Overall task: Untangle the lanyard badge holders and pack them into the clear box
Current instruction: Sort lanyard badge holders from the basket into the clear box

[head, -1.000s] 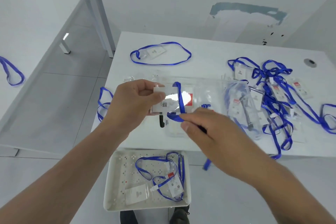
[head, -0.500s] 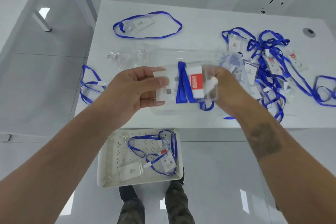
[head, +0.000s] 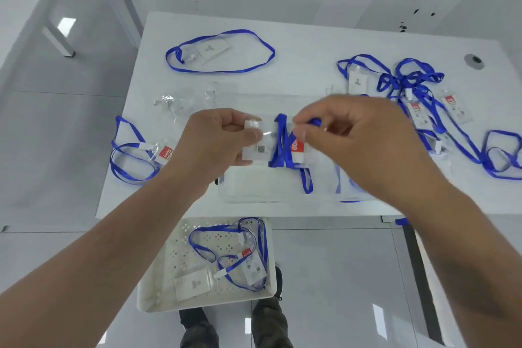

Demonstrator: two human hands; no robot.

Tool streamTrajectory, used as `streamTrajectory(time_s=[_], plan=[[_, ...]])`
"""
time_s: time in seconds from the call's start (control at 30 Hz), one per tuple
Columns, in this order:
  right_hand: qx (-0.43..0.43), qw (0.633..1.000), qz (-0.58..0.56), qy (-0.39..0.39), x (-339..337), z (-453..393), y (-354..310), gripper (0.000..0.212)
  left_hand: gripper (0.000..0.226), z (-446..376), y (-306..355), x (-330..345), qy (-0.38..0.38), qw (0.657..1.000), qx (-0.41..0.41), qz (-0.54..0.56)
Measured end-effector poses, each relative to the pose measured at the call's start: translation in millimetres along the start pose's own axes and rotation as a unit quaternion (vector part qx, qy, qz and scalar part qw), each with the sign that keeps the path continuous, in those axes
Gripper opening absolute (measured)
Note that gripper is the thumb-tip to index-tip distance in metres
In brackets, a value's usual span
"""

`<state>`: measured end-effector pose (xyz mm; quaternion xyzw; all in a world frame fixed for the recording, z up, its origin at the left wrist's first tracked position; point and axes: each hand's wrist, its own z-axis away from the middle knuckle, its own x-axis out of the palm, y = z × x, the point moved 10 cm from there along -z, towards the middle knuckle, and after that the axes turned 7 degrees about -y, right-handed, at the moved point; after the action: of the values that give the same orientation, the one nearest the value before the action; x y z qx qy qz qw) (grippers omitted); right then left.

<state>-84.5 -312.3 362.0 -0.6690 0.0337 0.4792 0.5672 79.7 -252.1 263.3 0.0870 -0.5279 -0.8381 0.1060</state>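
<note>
Both hands hold one badge holder [head: 265,150] above the clear box [head: 254,192] near the table's front edge. A blue lanyard [head: 281,141] is wound around its middle, and a loose end hangs down into the box. My left hand [head: 217,141] pinches the holder's left end between thumb and fingers. My right hand [head: 358,141] pinches the blue strap at the holder's right side. A tangled heap of blue lanyards and badge holders [head: 418,99] lies on the table to the right.
One lanyard [head: 220,51] lies looped at the far left of the white table [head: 310,59], another lanyard [head: 132,155] at its left edge. Crumpled clear wrappers [head: 175,102] lie behind my left hand. A white perforated tray [head: 158,291] with lanyards sits on the floor below.
My right hand has moved from the holder's right end up to its top and now pinches the blue strap. The holder has stayed over the box.
</note>
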Motion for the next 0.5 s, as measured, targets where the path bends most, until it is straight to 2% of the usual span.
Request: streamTrajectory(time_s=[0.17, 0.3, 0.4, 0.5], plan=[[0.054, 0.992, -0.106, 0.034, -7.8, -28.0, 47.1, 0.006, 0.013, -2.8, 1.2, 23.2, -0.057, 0.998, -0.021, 0.016], [0.084, 0.988, -0.119, 0.049, -7.8, -35.5, 75.2, 0.015, 0.015, -8.2, -0.8, 31.3, -0.068, 0.996, -0.042, 0.026], [0.134, 0.98, -0.143, 0.022, -2.2, -42.3, 94.5, 0.026, 0.016, -12.3, -5.4, 34.4, -0.068, 0.995, -0.055, 0.046], [0.175, 0.974, -0.138, -0.03, 6.1, -46.2, 111.0, 0.027, 0.017, -16.7, -13.2, 38.5, -0.058, 0.994, -0.076, 0.052]])
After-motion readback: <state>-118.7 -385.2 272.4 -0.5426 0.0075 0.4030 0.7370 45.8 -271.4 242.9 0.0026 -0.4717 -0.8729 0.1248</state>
